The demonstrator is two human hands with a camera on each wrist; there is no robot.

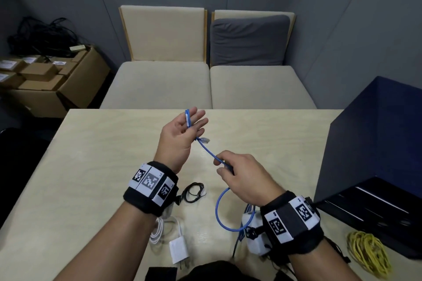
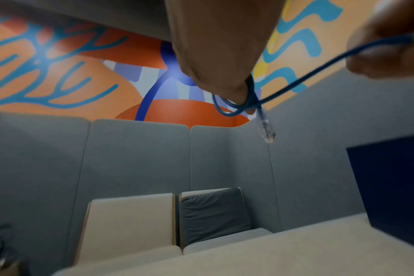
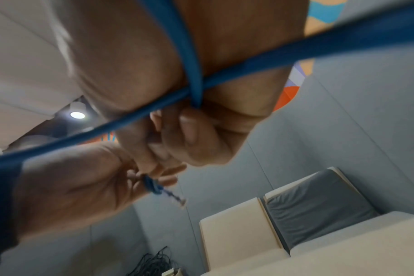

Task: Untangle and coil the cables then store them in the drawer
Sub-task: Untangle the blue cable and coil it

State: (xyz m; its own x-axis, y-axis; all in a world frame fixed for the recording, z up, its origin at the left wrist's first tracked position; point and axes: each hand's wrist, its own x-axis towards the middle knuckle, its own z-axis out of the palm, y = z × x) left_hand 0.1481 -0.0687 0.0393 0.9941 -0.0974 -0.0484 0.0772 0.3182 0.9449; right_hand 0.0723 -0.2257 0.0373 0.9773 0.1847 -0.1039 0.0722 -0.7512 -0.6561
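Observation:
A blue network cable is stretched between my two hands above the table. My left hand is raised palm-up with straight fingers, and a few turns of the cable are wound round them; its clear plug hangs just below. In the left wrist view the loops circle a fingertip and the plug dangles. My right hand pinches the cable nearer to me. The rest of the cable droops in a loop towards my right wrist. A dark blue drawer unit stands on the right, its low drawer open.
On the table near me lie a small black cable coil, a white charger with its white cord, and a bundled yellow cable in front of the drawer unit. Beige seats stand beyond the table, cardboard boxes at far left.

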